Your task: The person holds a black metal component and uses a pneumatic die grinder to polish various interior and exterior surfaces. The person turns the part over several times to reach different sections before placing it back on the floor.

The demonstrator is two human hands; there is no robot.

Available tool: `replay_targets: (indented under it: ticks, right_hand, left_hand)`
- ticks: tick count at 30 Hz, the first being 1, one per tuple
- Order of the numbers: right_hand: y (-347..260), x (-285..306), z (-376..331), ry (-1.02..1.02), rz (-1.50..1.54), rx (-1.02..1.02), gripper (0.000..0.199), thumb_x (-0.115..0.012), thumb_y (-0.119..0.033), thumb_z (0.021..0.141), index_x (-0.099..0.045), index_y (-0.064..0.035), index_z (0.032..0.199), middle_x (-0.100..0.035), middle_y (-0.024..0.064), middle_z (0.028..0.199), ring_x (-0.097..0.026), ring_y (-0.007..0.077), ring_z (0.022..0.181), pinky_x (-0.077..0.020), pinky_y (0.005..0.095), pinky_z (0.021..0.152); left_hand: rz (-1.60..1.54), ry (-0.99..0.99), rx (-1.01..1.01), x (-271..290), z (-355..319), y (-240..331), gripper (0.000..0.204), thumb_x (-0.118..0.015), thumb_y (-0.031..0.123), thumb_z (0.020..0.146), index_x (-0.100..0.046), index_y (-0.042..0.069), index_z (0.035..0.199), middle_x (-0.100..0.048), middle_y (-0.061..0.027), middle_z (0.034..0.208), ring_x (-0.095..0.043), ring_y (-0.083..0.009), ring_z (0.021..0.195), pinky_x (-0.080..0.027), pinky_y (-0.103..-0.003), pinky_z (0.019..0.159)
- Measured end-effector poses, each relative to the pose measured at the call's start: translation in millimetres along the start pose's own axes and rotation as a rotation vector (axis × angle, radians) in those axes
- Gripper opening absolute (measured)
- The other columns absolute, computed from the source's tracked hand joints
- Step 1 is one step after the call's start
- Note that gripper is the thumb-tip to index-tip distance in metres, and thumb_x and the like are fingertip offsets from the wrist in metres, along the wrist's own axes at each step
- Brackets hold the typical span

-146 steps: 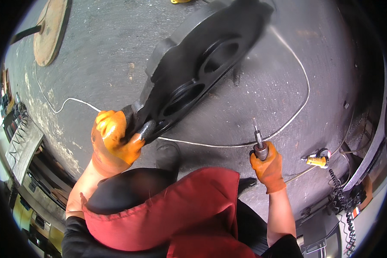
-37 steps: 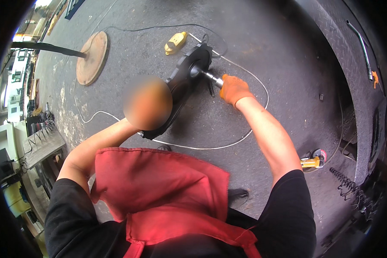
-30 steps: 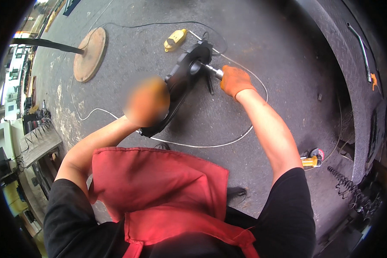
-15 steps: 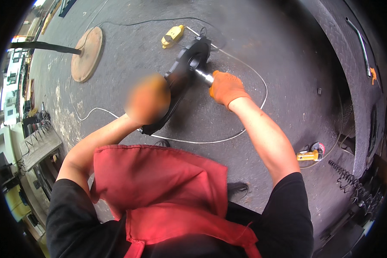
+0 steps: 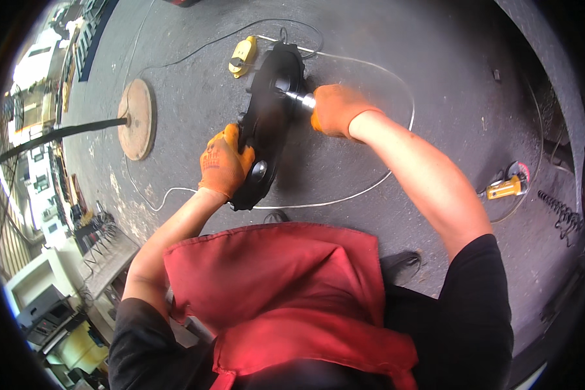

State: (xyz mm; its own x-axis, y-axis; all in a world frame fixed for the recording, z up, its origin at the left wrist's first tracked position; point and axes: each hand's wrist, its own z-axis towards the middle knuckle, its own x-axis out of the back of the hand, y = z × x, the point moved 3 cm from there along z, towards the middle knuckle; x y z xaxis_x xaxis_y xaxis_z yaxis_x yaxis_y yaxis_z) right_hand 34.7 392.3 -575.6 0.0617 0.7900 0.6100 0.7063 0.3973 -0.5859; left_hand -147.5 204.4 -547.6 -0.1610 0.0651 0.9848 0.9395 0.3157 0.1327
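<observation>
— Black metal is seen at the centre: a flat, round-edged plate [image 5: 266, 127] with circular cut-outs, stood on its rim on the rough grey concrete floor [image 5: 435, 58]. How is it held?

— It is gripped at its lower left edge by the left hand [image 5: 224, 162], which is wrapped in an orange knitted glove; the fingers are curled closed over the rim.

— And at two o'clock from that hand?

— The right hand [image 5: 337, 109], gloved likewise, is closed around a silvery cylindrical tool [image 5: 300, 99], whose tip is pressed against the plate's upper face. What kind of tool it is cannot be told.

— What is laid around it?

— A thin white cable [image 5: 370, 185] is looped across the floor behind the plate. A yellow plug block [image 5: 242, 56] is seen at twelve o'clock from the plate, just beside its top edge. At nine o'clock, well apart, a rusty brown disc [image 5: 136, 119] with a dark bar through it is set. At three o'clock, far off, a yellow-handled power tool [image 5: 508, 187] is left lying.

— And nearest the camera?

— A red cloth apron [image 5: 279, 292], creased and soft, is worn over a black shirt.
</observation>
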Motion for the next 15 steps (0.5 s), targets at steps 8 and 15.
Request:
replay_targets:
  ticks: [8, 15]
  right_hand:
    - [-5.6, 5.5, -12.8, -0.056, -0.012, 0.025, 0.028, -0.063, -0.014, 0.086, -0.074, 0.0047, 0.103, -0.072, 0.0278, 0.102, -0.072, 0.0421, 0.097, -0.0563, 0.0474, 0.08]
    - [-3.4, -0.3, -12.3, -0.066, 0.051, 0.01, 0.027, -0.064, -0.016, 0.086, -0.074, 0.0047, 0.1, -0.073, 0.0281, 0.097, -0.073, 0.0416, 0.093, -0.0564, 0.047, 0.079]
  left_hand:
    - [-0.035, -0.041, 0.125, -0.9, 2.0, 0.3, 0.037, -0.07, 0.022, 0.084, -0.062, 0.002, 0.115, -0.069, -0.0252, 0.105, -0.065, -0.046, 0.102, -0.052, -0.051, 0.085]
    - [-0.026, -0.048, 0.14, 0.9, 4.7, 3.0, 0.032, -0.071, 0.019, 0.084, -0.063, 0.002, 0.11, -0.07, -0.0248, 0.103, -0.065, -0.0461, 0.101, -0.051, -0.051, 0.085]
